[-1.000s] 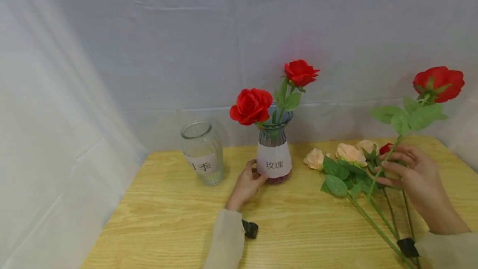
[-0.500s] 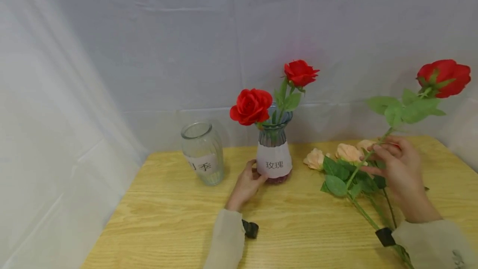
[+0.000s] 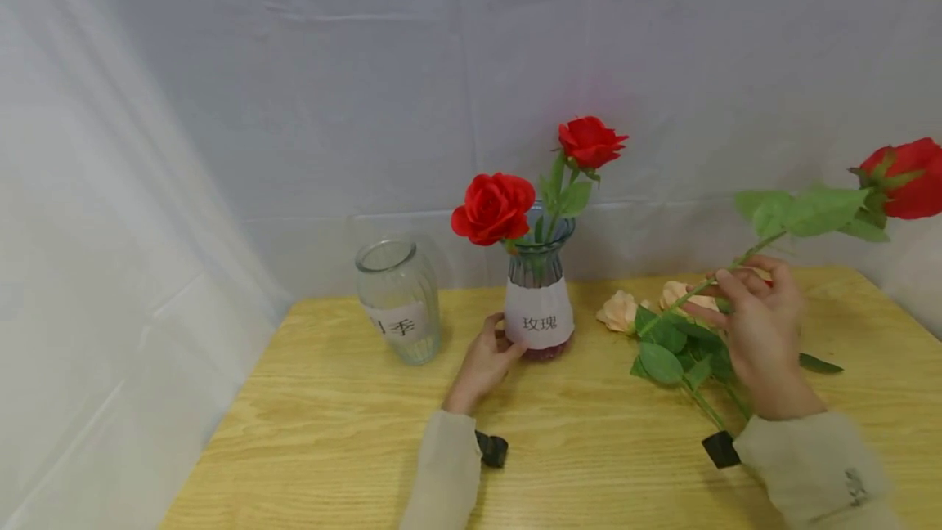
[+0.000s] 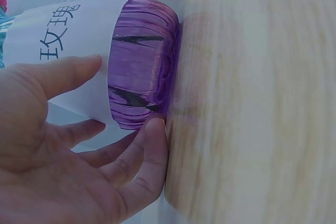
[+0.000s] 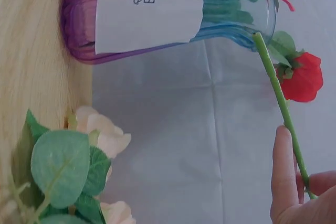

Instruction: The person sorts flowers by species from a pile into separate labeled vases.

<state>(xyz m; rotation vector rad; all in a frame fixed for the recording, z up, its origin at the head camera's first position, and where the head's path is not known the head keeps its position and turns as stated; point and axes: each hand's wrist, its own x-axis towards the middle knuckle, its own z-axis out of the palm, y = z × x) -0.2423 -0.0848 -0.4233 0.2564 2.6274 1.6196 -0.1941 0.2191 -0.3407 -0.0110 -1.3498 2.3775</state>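
Your right hand [image 3: 767, 342] pinches a red rose [image 3: 907, 178] by its stem [image 3: 756, 249] while your left hand [image 3: 484, 365] grips a labelled glass vase [image 3: 540, 309].

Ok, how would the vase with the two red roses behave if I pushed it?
The vase looks like glass, so it may be slippery and breakable. The red roses rise above it, so a high push could tip it; the left hand near its base probably helps steady it.

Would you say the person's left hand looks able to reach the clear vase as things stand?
Probably yes, if the left hand lets go of the purple-based vase: nothing visible stands between that hand and the clear vase.
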